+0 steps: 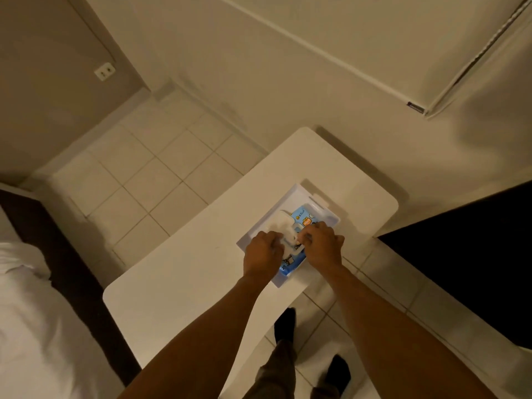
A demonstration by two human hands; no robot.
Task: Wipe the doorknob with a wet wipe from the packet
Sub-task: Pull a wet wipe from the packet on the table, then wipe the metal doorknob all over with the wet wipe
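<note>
A blue wet wipe packet (302, 218) with cartoon print lies in a shallow white tray (331, 218) on a small white table (187, 283). My left hand (263, 251) pinches a crumpled white wipe (283, 226) that rises from the packet's middle. My right hand (322, 246) presses down on the packet beside the opening, fingers curled on it. No doorknob is in view.
Pale floor tiles (149, 180) stretch left of the table. A bed with white sheets (34, 312) lies at the left. A white door or cabinet (475, 67) stands at the top right, a dark surface (475, 269) at the right. My feet (285, 326) stand near the table.
</note>
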